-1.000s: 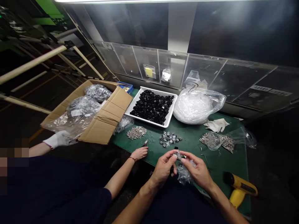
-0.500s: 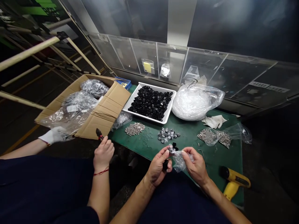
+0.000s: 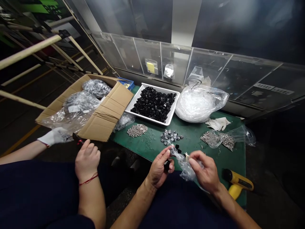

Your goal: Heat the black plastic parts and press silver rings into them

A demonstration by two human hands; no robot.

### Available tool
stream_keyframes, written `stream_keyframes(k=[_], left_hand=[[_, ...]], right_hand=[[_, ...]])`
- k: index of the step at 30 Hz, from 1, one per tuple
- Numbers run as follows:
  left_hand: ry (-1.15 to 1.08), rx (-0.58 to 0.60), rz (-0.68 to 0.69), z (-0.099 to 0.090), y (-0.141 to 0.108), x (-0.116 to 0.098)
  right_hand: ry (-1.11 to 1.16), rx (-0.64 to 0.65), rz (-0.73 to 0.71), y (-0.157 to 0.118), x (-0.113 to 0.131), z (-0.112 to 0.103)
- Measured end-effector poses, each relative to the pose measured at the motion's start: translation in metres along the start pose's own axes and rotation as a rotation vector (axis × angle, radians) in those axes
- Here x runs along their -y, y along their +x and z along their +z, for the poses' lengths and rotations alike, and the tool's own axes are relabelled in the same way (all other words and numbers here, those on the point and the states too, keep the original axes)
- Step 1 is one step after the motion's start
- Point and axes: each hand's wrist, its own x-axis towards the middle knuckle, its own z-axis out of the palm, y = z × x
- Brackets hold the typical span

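Note:
My left hand [image 3: 159, 168] pinches one end of a crumpled clear plastic bag [image 3: 187, 168] and has a small black part [image 3: 166, 164] against its fingers. My right hand [image 3: 205, 170] is closed at the bag's right side, with a small pale metallic item [image 3: 186, 155] at its fingertips. The bag hangs between both hands over the green table's front edge. Small black pieces [image 3: 177, 148] lie just behind the bag. Farther back sits a pile of shiny clear-wrapped pieces [image 3: 169, 137].
A white tray [image 3: 168, 122] holds black parts. Silver balls [image 3: 137, 130], bagged screws [image 3: 227, 141], a white glove [image 3: 218, 124], a large plastic bag [image 3: 196, 105] and a yellow heat gun [image 3: 240, 182] share the table. At left, a person holds pliers [image 3: 77, 139] beside a cardboard box [image 3: 100, 124].
My right hand has moved slightly right and away from the bag, and a pale item now shows at its fingertips. The other person's hand with the pliers has moved left toward their gloved hand.

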Motion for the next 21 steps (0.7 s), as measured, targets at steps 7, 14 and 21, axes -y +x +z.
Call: stream_keyframes(k=[7,14,21], left_hand=[[0.325,-0.023,0.112,-0.005,0.000,-0.001],[0.311,-0.134,0.097,-0.007,0.001,0.003],[0.146,-0.106,-0.011,-0.004,-0.001,0.004]], right_hand=[[-0.099,0.325,0.140,0.026,0.002,-0.007],[-0.219,0.087,-0.032,0.009,-0.014,0.005],[-0.040,0.088,-0.119,-0.020,-0.016,0.005]])
